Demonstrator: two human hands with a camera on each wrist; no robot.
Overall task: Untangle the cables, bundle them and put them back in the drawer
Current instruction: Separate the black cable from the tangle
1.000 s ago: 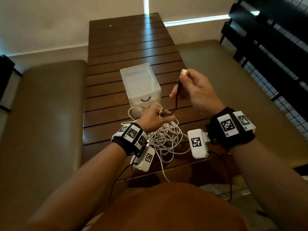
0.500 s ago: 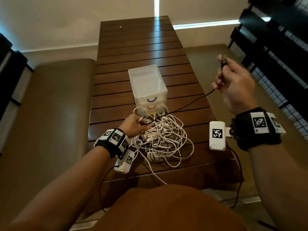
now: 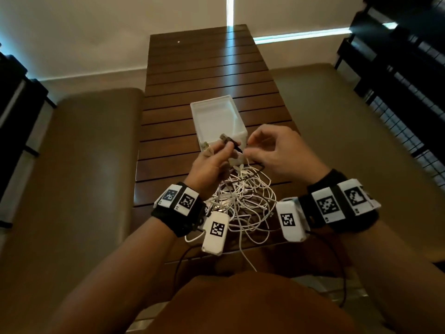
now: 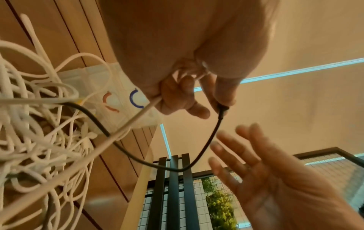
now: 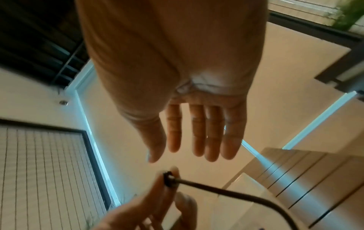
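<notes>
My left hand (image 3: 225,150) is raised over the table and grips the plug end of a black cable (image 3: 232,141) together with the plug of a white cable (image 3: 205,145). In the left wrist view its fingers (image 4: 177,96) curl round the white cable (image 4: 135,116), and the black cable (image 4: 206,144) loops down from them. My right hand (image 3: 252,148) hovers just to the right, fingers straight and empty (image 5: 197,132). A tangle of white cables (image 3: 245,201) lies below both hands. The white plastic drawer (image 3: 196,124) stands open-topped behind them.
The slatted wooden table (image 3: 204,68) stretches away beyond the drawer. Padded brown benches flank it on the left (image 3: 84,165) and right (image 3: 349,141). A black metal rack (image 3: 409,68) stands at the far right. The tangle reaches the table's near edge.
My right hand had the black cable's end pulled up to the right. It has come back in and let go, and my left hand now holds that plug, raised off the tangle.
</notes>
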